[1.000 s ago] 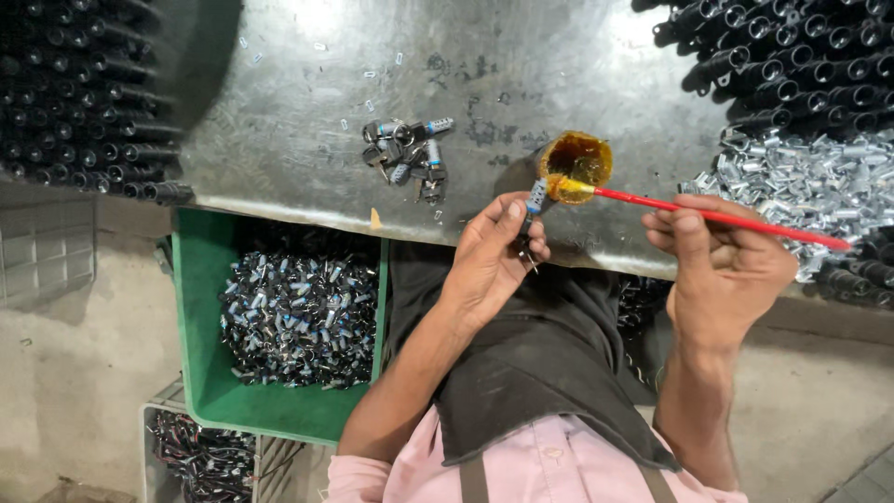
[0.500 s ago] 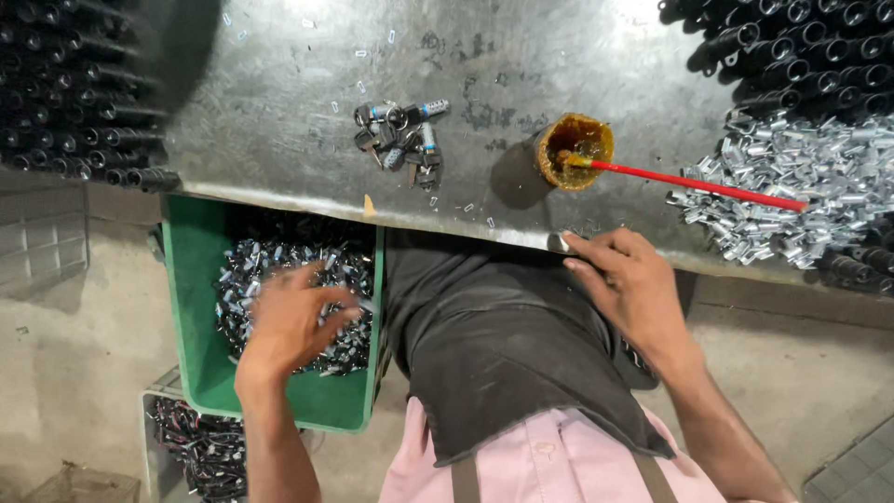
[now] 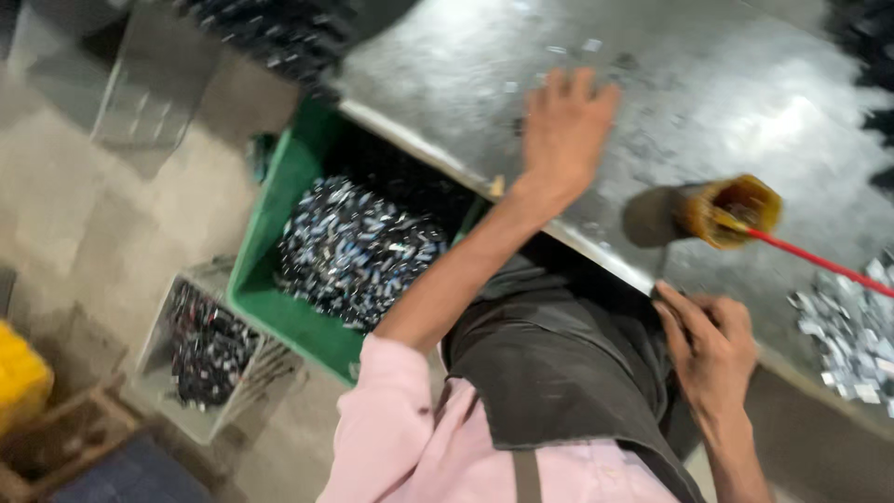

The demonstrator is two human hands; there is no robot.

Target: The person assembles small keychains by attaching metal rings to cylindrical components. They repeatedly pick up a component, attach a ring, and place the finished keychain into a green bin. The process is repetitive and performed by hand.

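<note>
Grey sheet-metal bench (image 3: pixel 745 102) filled the upper right of the head view; bare concrete floor lay to the left. Frame was motion-blurred.

Left hand (image 3: pixel 563 130) lay palm-down on the bench top, well in from the front edge, fingers spread and flat. Whether anything sat under the palm — could not tell; nothing showed between the fingers. Right hand (image 3: pixel 712 349) was at the bench's front lip, fingers curled loosely toward the edge. Whether it gripped the lip or a small part could not be told. Hands were well apart.

Small amber-stained pot (image 3: pixel 731 210) stood on the bench between the two hands, nearer the right one. Red-handled brush (image 3: pixel 819 265) stood in it, its long axis running down and to the right, out past the right hand's far side.

Pile of small silvery metal parts (image 3: pixel 852 326) lay on the bench at the right edge, just beside the right hand and far from the left.

Green crate (image 3: pixel 279 205) of similar small shiny parts sat below the bench edge, under the left forearm. Pale slatted crate (image 3: pixel 209 349) of darker parts stood beside it on the floor.
</note>
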